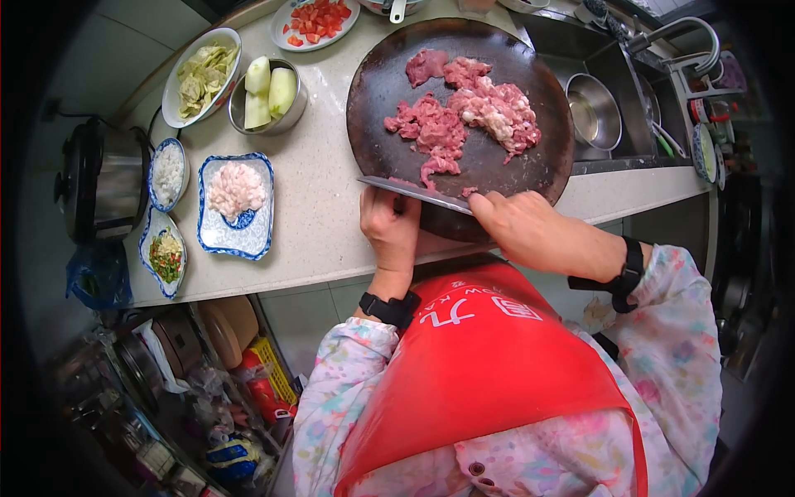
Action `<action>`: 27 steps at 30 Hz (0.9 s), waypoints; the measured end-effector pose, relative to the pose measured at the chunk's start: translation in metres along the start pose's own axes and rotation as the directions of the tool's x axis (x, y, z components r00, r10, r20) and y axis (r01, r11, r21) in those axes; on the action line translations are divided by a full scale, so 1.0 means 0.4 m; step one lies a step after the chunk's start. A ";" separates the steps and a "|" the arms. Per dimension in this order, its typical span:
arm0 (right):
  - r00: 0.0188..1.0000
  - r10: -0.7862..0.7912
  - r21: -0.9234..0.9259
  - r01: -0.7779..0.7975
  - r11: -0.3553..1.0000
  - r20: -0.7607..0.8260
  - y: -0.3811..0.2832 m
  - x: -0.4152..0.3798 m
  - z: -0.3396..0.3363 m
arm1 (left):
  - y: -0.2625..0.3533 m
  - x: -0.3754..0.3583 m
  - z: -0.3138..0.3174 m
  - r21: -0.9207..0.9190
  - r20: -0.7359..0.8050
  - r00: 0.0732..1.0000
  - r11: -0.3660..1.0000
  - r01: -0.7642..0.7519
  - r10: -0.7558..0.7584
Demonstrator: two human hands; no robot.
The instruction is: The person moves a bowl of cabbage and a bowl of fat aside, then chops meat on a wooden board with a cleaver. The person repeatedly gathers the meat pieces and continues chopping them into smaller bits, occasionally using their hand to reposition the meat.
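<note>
A kitchen knife [422, 195], its blade seen nearly edge-on, lies across the near part of a round dark cutting board [373, 99]. My right hand [517, 228] is closed around its handle end. At the other end, the curled fingers of my left hand [389, 229] are closed against the blade; their tips are partly hidden. Bits of meat cling along the blade. Beyond it, chopped raw meat [431, 128] lies spread on the board, with a fattier heap [497, 112] to the right and a redder piece [426, 66] at the back.
Left on the counter [319, 224] are a dish of pale minced meat [236, 189], a steel bowl of peeled vegetable pieces [281, 91], sliced vegetables [203, 79], a white bowl [168, 174] and chopped peppers [166, 257]. Red dice [319, 18] sit behind. A sink [571, 37] holds a steel bowl [593, 112].
</note>
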State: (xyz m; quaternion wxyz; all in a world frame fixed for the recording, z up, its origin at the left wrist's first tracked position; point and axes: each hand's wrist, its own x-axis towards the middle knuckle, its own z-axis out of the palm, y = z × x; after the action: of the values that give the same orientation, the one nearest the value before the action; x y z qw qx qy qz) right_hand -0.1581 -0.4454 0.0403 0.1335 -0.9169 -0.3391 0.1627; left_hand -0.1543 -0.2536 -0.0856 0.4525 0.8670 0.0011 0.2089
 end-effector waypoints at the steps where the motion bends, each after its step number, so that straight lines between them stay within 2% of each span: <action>1: 1.000 -0.001 0.002 0.001 1.000 0.001 -0.006 0.025 0.007 | -0.001 0.001 0.000 -0.002 0.012 1.000 1.000 -0.009 0.009; 4: 0.999 0.028 0.058 -0.030 0.998 0.032 -0.022 0.138 0.033 | -0.007 0.010 0.005 0.001 -0.012 0.998 0.998 -0.062 0.062; 6: 0.992 -0.034 0.131 0.050 0.990 -0.119 -0.012 0.184 0.042 | -0.012 0.005 0.003 0.007 -0.039 0.993 0.994 -0.111 0.112; 7: 0.992 -0.029 0.131 0.045 0.990 -0.126 -0.002 0.184 0.044 | -0.013 0.000 0.000 -0.017 -0.024 0.996 0.996 -0.089 0.088; 9: 0.980 0.104 0.205 -0.068 0.976 -0.171 0.016 0.171 0.040 | -0.012 -0.005 0.001 -0.049 -0.008 0.998 0.996 -0.069 0.068; 10: 0.989 0.107 0.133 -0.093 0.987 -0.102 0.014 0.151 0.023 | -0.013 -0.006 -0.001 -0.037 -0.002 0.998 0.998 -0.058 0.058; 13: 0.993 0.093 0.143 -0.082 0.986 -0.074 -0.002 0.073 0.018 | -0.010 -0.002 0.000 -0.067 -0.001 1.000 0.998 -0.015 0.015; 14: 0.998 0.061 0.148 -0.057 0.987 -0.019 -0.004 0.049 0.005 | -0.014 -0.005 0.000 -0.037 -0.005 1.000 0.999 -0.028 0.027; 18: 0.997 0.077 0.148 -0.076 0.986 0.003 0.003 -0.006 0.009 | -0.007 -0.003 0.000 -0.044 -0.016 1.000 0.999 -0.020 0.019; 20: 0.999 0.032 0.079 -0.034 0.996 0.032 0.008 -0.010 0.003 | -0.008 0.001 0.002 -0.046 -0.011 1.000 0.999 -0.009 0.009; 24: 0.999 0.010 0.069 -0.013 0.998 0.042 -0.009 0.092 0.013 | -0.007 0.007 -0.003 -0.022 0.007 1.000 1.000 -0.019 0.019; 26: 0.998 -0.024 0.146 0.032 0.989 -0.054 -0.015 0.167 0.044 | -0.003 0.010 -0.004 -0.016 0.016 1.000 1.000 -0.019 0.019; 27: 0.998 -0.024 0.144 0.032 0.989 -0.059 -0.019 0.187 0.048 | -0.001 0.014 -0.003 -0.016 -0.019 0.998 0.998 -0.066 0.065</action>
State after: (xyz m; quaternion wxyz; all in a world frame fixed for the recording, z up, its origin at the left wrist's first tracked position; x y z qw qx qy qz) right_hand -0.1163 -0.3874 0.0099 0.2115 -0.9042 -0.3354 0.1588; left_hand -0.1497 -0.2514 -0.0835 0.4524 0.8608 -0.0247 0.2318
